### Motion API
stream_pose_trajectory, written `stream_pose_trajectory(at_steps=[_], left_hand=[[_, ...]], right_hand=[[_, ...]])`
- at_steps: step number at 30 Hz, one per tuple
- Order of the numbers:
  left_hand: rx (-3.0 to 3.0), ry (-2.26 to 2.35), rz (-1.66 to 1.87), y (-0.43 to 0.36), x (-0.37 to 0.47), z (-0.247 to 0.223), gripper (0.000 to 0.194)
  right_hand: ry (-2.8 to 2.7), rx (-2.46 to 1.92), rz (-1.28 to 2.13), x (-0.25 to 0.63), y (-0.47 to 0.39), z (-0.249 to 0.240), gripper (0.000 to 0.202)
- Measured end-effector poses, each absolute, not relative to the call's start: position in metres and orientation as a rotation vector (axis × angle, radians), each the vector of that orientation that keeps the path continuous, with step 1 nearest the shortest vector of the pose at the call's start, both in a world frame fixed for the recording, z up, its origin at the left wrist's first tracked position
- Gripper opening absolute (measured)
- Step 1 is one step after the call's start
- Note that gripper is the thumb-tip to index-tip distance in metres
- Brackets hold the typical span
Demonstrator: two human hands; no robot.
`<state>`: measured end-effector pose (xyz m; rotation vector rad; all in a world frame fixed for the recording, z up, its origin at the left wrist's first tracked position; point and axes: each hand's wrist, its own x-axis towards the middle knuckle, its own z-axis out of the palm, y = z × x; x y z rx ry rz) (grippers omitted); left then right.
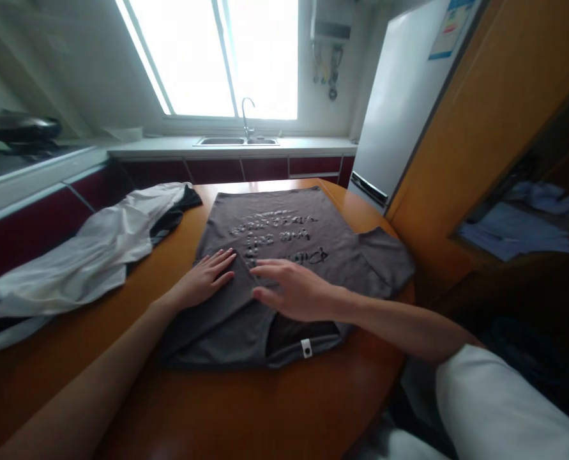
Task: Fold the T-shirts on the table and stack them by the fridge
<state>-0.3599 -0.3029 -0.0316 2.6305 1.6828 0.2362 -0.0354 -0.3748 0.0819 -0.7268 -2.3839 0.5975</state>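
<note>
A dark grey T-shirt with raised lettering on its chest lies spread on the wooden table, its neck opening and white label towards me. My left hand rests flat on the shirt's left side, fingers stretched out. Over the middle of the shirt, just below the lettering, is my right hand, its thumb and fingers apart and nothing between them. Whether its fingertips touch the cloth I cannot tell. The shirt's left part folds in under my left hand; the right sleeve reaches the table's right edge.
White and black clothes lie in a heap along the table's left side. Behind the table are a counter with a sink and a window. A fridge stands at the right, and a pan sits on the stove at the left.
</note>
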Motion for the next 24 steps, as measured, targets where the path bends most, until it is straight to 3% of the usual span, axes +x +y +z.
stream_pose_trajectory(at_steps=[10, 14, 17, 20, 24], left_hand=[[2.623, 1.654, 0.230, -0.298, -0.363, -0.031, 0.078], [2.634, 1.635, 0.242, -0.295, -0.367, -0.033, 0.079], [2.626, 1.651, 0.326, -0.297, -0.367, -0.029, 0.077], [2.622, 1.675, 0.456, -0.303, -0.361, -0.019, 0.067], [2.661, 1.616, 0.624, -0.312, -0.351, -0.004, 0.053]], right_hand=[[-1.479, -1.748, 0.210, 0.206, -0.307, -0.012, 0.039], [-1.281, -1.797, 0.171, 0.256, -0.315, -0.052, 0.046], [-1.060, -1.703, 0.380, 0.270, -0.314, -0.070, 0.046], [-0.925, -1.580, 0.582, 0.274, -0.308, -0.076, 0.042], [-0.899, -1.463, 0.612, 0.271, -0.303, -0.063, 0.052]])
